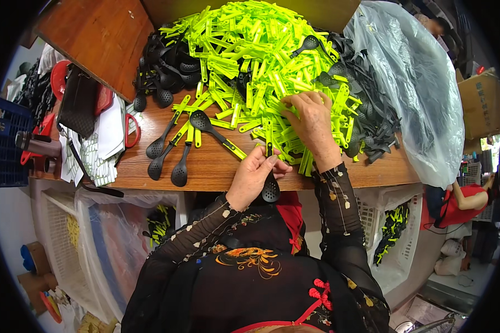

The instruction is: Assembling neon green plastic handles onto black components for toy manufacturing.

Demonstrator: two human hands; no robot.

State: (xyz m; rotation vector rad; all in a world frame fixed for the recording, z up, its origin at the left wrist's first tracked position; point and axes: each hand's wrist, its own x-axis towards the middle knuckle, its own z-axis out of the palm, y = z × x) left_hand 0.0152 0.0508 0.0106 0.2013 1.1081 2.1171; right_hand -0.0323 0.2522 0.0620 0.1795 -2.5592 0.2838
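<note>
My left hand is closed around a slotted spoon in front of the table's near edge. Its black, hole-dotted bowl hangs below the fingers, and a bright green handle piece points up above them. My right hand is over the right side of a large heap of green plastic handles. Its fingers are bent and stand apart from the thumb, with green pieces beneath them. Left of my left hand lie several black slotted spoons with green handles, one of them a spoon near the edge.
Loose black spoon parts are piled left of the heap, more on its right. A wooden board and clear plastic sheeting flank them. Papers and red-handled scissors lie left. Crates stand below; another person is at right.
</note>
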